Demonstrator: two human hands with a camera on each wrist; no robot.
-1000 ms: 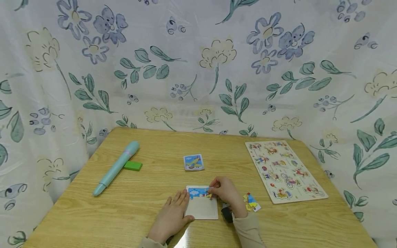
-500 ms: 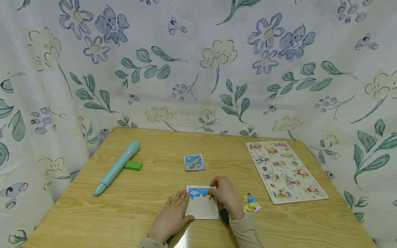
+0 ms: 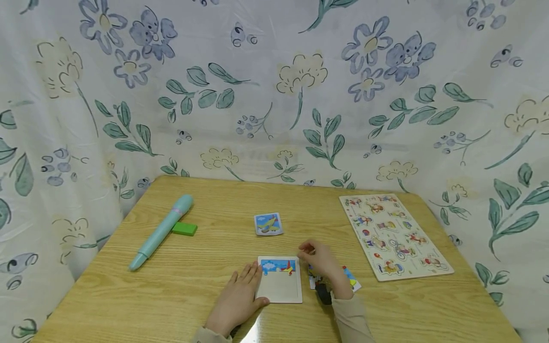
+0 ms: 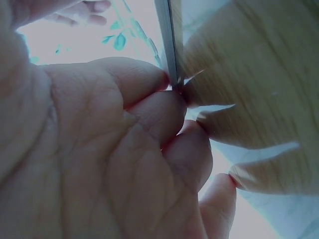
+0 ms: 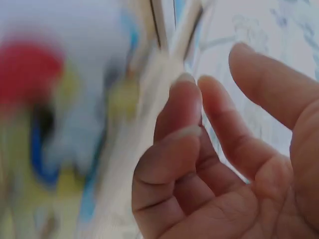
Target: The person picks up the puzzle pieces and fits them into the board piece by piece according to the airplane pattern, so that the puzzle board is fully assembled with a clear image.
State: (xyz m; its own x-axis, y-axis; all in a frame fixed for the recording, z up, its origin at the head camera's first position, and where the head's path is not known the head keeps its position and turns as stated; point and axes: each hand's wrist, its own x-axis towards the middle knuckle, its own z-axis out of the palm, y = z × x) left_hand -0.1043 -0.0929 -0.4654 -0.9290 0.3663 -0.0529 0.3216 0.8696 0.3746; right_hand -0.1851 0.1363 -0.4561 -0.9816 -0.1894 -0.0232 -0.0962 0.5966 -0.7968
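A small white puzzle tray (image 3: 279, 288) lies on the table in the head view. Along its top edge sits a row of blue sky jigsaw pieces (image 3: 274, 266), with a red and yellow part at the right. My left hand (image 3: 238, 300) lies flat with its fingertips and thumb at the tray's left edge. Just off the tray's upper right corner is my right hand (image 3: 322, 264), its fingers loosely bent and nothing between them in the right wrist view. Loose jigsaw pieces (image 3: 352, 277) lie beneath and beside the right hand, partly hidden by it.
A small airplane picture card (image 3: 268, 224) lies beyond the tray. On the right rests a wooden board with painted figures (image 3: 392, 236). A teal marker-shaped tube (image 3: 162, 233) and a green block (image 3: 185, 229) lie on the left. A floral curtain (image 3: 266, 95) hangs behind the table.
My right hand has let go of the piece at the tray's upper right and moved right, off the tray, uncovering the red and yellow part. The left hand has stayed in place.
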